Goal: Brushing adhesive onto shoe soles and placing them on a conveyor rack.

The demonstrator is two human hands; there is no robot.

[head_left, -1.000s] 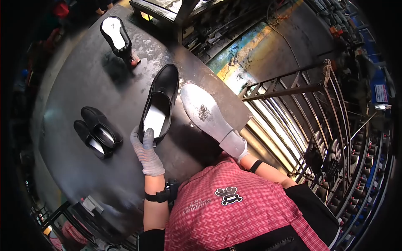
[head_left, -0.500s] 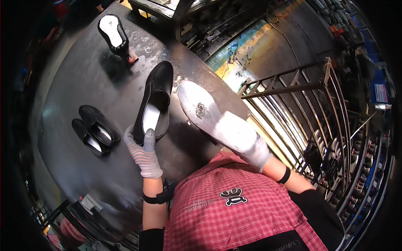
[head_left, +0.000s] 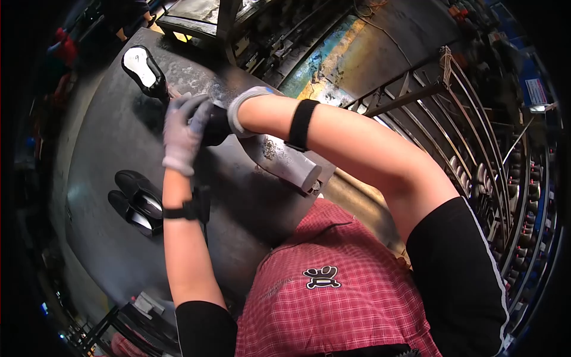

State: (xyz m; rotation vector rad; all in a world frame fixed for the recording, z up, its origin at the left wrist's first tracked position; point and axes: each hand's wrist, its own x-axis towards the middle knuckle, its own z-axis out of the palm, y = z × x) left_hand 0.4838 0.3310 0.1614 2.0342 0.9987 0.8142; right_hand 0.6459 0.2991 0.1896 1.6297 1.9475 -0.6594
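A black slip-on shoe (head_left: 217, 126) is between my two gloved hands, over the far middle of the dark metal table. My left hand (head_left: 183, 128), in a grey-white glove, is closed on its left side. From the right my bare forearm reaches across, and my right hand (head_left: 239, 112) bends down at the shoe's other side. Only its glove cuff shows clearly; its fingers are hidden. Below that forearm is a grey metal foot-shaped form (head_left: 284, 159) with a worn patch. Just beyond my left hand, a black shoe (head_left: 141, 66) with a white sole stands upturned on a small support.
A pair of black slip-on shoes (head_left: 138, 202) lies on the left of the table (head_left: 113, 256). At the right stands a barred metal rack (head_left: 416, 113), with shelves of shoes or lasts beyond it. Another metal bench (head_left: 190, 15) stands past the far edge.
The shoe has moved away from me with my left hand. My right hand has left the metal form's near end and swung across to the shoe, its forearm now over the form.
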